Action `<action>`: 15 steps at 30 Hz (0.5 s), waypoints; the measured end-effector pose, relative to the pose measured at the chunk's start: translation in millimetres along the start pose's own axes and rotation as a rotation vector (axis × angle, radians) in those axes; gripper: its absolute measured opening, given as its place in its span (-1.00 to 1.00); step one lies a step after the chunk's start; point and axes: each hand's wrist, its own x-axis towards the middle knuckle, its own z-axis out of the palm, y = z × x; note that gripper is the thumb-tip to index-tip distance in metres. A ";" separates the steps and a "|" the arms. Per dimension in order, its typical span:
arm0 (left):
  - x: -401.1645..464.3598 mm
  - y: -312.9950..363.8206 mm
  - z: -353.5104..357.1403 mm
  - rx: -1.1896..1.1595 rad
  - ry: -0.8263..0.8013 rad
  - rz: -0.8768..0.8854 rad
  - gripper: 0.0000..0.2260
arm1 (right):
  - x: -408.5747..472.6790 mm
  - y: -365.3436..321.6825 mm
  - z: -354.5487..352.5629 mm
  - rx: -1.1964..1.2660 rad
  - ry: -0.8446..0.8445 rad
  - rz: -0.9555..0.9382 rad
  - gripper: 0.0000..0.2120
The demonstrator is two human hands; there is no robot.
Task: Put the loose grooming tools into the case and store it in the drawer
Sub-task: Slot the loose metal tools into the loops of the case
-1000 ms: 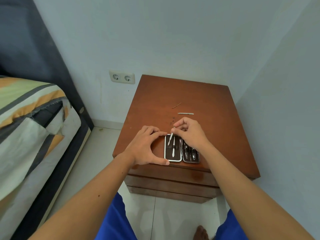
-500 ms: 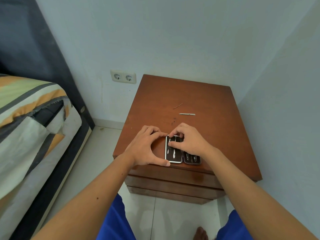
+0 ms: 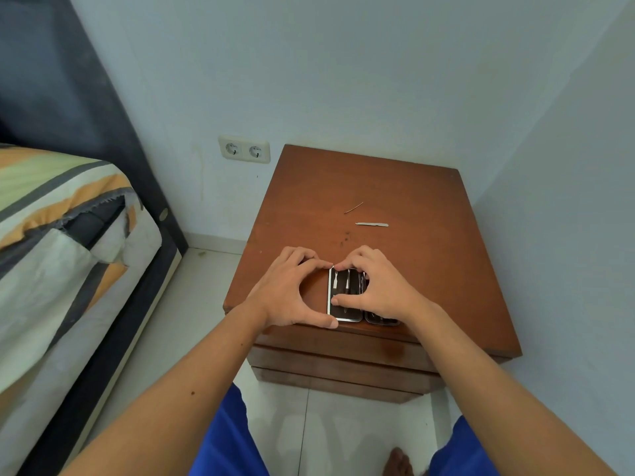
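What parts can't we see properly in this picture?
- Head view: the right half of the case is mostly hidden under the right hand.
- The tools in its left half are too small to name.
- The thin curved tool and the flat tool on the nightstand are too small to identify.
- The left hand grips the case's left edge; contact partly hidden.

A second ago the right hand [image 3: 385, 290] pinches a thin white tool above the open case [image 3: 345, 293], tip angled down into the left half. Now that tool lies flat inside the left half among the other tools, and the right hand has come down over the case, thumb pressing on the left half and fingertips curled at its far edge, covering most of the right half.
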 end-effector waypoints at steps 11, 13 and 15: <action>0.2 1.5 -0.3 0.002 -0.008 -0.006 -0.03 | -2.9 -2.2 1.7 0.045 -0.019 0.016 -0.39; 0.3 1.0 -0.1 0.006 -0.007 -0.005 -0.03 | -4.5 -2.1 1.1 0.052 -0.036 0.010 -0.40; 0.4 0.3 0.7 0.009 -0.004 0.000 -0.03 | -5.1 -1.7 -1.2 0.055 -0.046 0.008 -0.42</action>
